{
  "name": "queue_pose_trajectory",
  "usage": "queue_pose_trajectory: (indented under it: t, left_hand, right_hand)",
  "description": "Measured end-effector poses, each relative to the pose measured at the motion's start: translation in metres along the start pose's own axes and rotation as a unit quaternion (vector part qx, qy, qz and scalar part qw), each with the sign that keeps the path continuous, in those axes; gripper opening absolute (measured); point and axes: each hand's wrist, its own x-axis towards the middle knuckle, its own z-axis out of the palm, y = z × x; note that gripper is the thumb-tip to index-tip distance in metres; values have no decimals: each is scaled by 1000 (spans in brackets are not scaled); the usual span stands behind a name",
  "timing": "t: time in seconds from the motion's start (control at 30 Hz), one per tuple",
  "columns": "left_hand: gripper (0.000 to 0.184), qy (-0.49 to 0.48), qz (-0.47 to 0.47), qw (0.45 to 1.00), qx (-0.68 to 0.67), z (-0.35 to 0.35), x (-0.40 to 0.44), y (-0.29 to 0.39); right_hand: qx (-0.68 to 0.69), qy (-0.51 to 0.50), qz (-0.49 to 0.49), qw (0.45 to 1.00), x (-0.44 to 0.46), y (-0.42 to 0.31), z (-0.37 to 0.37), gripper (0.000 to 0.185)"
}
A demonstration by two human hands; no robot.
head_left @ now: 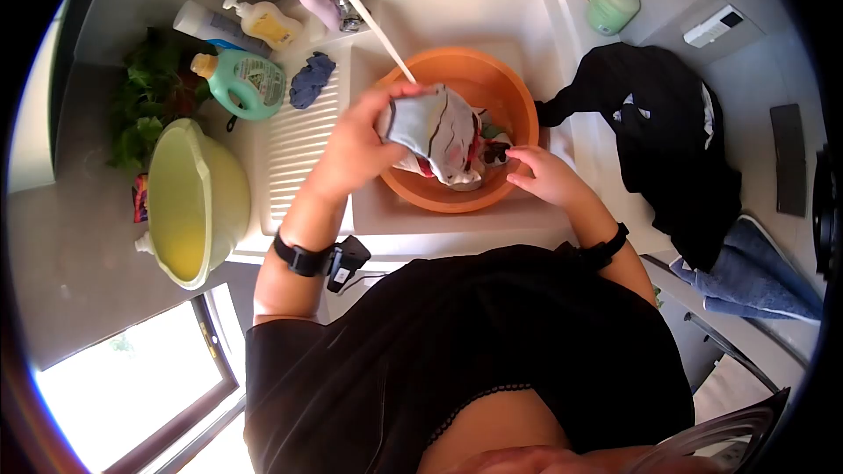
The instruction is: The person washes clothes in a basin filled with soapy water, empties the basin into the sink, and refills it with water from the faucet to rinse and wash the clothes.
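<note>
An orange basin [458,202] stands in the sink, under a stream of water [378,31] from the tap. Above the basin's left part my left hand [360,142] grips a grey patterned cloth [435,127], with fingers on one side and thumb on the other. Red and white parts of fabric show beneath it. Over the basin's right rim is my right hand [540,174], its thumb and forefinger close to a small dark bit of fabric [496,153]. Whether those fingertips hold it is hard to tell.
Left of the sink are a ribbed drainboard [285,154], a dark blue cloth [312,81], a green detergent bottle [250,83], pump bottles [268,25] and a pale green tub [198,202]. Black clothing [659,132] and a blue towel [755,276] lie on the right.
</note>
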Motion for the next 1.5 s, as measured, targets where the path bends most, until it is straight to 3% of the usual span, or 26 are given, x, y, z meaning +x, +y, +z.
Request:
queue_pose_trajectory:
  t: [0.13, 0.33, 0.37, 0.47, 0.53, 0.6, 0.67, 0.7, 0.77, 0.83, 0.93, 1.03, 1.13, 1.23, 1.3, 1.33, 1.5]
  left_hand:
    - [54, 4, 86, 989, -118, -11, 15, 79]
    - [52, 55, 163, 984, -39, -18, 24, 154]
    - [49, 54, 238, 970, -4, -32, 33, 149]
    - [37, 130, 287, 947, -56, -14, 40, 193]
    - [42, 109, 315, 937, -108, -16, 39, 203]
    - [48, 77, 302, 939, -144, -24, 33, 199]
    - [56, 96, 249, 960, -85, -33, 31, 171]
    - [51, 186, 166, 967, 47, -39, 27, 151]
    - [51, 88, 176, 979, 55, -26, 25, 108]
    - [52, 45, 79, 996, -4, -7, 21, 47]
    - [56, 17, 51, 996, 77, 31, 13, -54]
    - [52, -18, 20, 985, 172, 63, -3, -100]
    - [48, -140, -145, 930, 308, 69, -15, -101]
    - [38, 7, -56, 986, 159, 64, -21, -81]
    - [33, 67, -48, 996, 36, 54, -24, -51]
    - [23, 96, 4, 995, 4, 49, -28, -30]
    - [16, 172, 61, 982, -47, 29, -47, 23]
  right_hand:
    - [-23, 62, -44, 997, -22, -1, -4, 41]
    - [-13, 113, -35, 993, -56, 14, -11, 38]
    - [-16, 129, -43, 991, -61, 17, -11, 38]
    - [-25, 136, -41, 990, -74, 18, -15, 36]
    - [-19, 147, -16, 989, -84, 12, -19, 35]
    - [-24, 157, -18, 987, -90, 13, -17, 33]
    - [-41, 172, -47, 983, -96, 25, -13, 32]
    - [-37, 173, -41, 983, -99, 25, -13, 31]
    - [-27, 172, -25, 984, -107, 21, -10, 30]
    - [-40, 175, -19, 984, -112, 18, -7, 28]
    - [-61, 182, -30, 981, -117, 19, 1, 27]
    - [-69, 175, -10, 982, -119, 13, 4, 25]
    - [-112, 192, -50, 974, -117, 22, 13, 22]
    - [-197, 214, -95, 952, -117, 28, 24, 19]
    - [-236, 216, -98, 942, -116, 26, 29, 17]
    - [-243, 212, -92, 942, -115, 25, 31, 16]
    - [-251, 211, -84, 941, -112, 22, 32, 9]
